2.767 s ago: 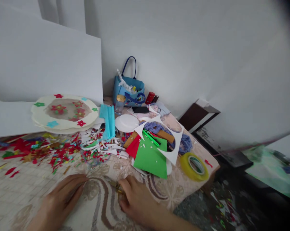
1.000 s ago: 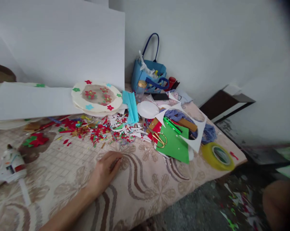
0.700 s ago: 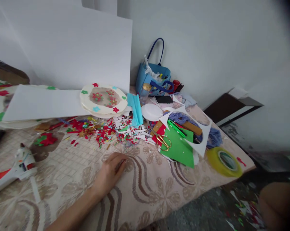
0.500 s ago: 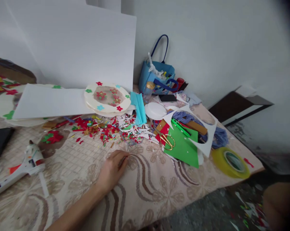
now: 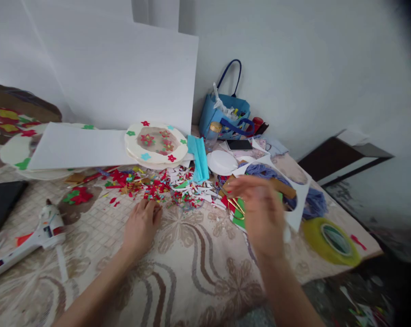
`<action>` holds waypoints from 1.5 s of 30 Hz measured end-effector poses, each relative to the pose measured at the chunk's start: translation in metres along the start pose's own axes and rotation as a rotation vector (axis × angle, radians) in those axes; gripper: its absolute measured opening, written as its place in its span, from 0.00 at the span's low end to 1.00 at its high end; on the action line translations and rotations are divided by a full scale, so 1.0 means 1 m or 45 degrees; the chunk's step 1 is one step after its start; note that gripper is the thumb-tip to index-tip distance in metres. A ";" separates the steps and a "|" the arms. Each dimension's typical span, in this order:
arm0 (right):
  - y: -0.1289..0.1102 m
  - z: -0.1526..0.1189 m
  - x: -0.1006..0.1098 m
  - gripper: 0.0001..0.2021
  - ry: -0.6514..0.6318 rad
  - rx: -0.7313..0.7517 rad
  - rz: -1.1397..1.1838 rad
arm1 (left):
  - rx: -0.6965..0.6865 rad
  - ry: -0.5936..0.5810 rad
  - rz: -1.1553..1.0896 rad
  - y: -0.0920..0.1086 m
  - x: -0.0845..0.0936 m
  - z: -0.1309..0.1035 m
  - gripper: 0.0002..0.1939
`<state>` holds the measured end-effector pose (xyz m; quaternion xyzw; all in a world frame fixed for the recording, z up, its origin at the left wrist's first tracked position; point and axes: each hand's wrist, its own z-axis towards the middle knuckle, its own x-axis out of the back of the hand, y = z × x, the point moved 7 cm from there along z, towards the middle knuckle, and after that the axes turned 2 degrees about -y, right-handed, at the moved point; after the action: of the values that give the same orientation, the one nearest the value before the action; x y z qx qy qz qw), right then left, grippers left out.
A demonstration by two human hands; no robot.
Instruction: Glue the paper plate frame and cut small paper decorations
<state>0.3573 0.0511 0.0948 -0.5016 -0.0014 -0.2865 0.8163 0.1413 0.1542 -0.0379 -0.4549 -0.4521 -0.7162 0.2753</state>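
My left hand point(image 5: 142, 225) rests on the patterned tablecloth with its fingers curled together, at the near edge of a heap of paper scraps point(image 5: 154, 184). Whatever may be between its fingertips is hidden. Smeared by motion, my right hand point(image 5: 263, 218) is over the green sheet point(image 5: 240, 222) and covers much of it. Just left of that hand lie gold-handled scissors point(image 5: 238, 206); I cannot tell whether it touches them. Behind the scraps, a cream oval piece with small flowers point(image 5: 132, 147) lies on a stack.
A white glue gun point(image 5: 50, 227) lies at left, near a dark flat object point(image 5: 2, 200). Yellow tape point(image 5: 316, 238) sits by the right table edge. Farther back are a blue face mask point(image 5: 200, 159), a white lid point(image 5: 222, 162), a phone point(image 5: 238, 145) and a blue bag point(image 5: 207, 111).
My left hand has moved left toward the scraps. My right hand has come in from the lower right to above the green sheet. The view has shifted slightly.
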 end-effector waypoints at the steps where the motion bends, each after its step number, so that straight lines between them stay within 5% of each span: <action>1: 0.010 0.001 -0.017 0.12 -0.062 -0.049 0.066 | -0.004 -0.003 -0.009 0.001 -0.001 0.001 0.10; 6: 0.061 0.005 -0.104 0.09 -0.388 -0.187 0.133 | -0.058 0.022 -0.032 0.002 -0.001 0.003 0.09; 10: 0.074 0.002 -0.128 0.09 -0.435 -0.097 -0.016 | -0.068 0.021 -0.056 0.002 0.001 0.004 0.10; 19: 0.083 -0.027 -0.134 0.09 -0.534 -0.058 -0.171 | -0.048 0.061 -0.357 0.000 0.009 0.005 0.09; 26: 0.080 -0.029 -0.142 0.10 -0.578 -0.100 -0.042 | 0.129 -0.200 -0.875 0.000 0.001 0.001 0.10; 45: 0.100 -0.035 -0.145 0.06 -0.616 -0.458 0.214 | 0.209 -0.322 -1.277 -0.008 -0.022 -0.002 0.16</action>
<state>0.2733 0.1229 -0.0466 -0.6898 -0.1034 -0.0858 0.7114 0.1438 0.1558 -0.0608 -0.2425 -0.6988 -0.6616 -0.1234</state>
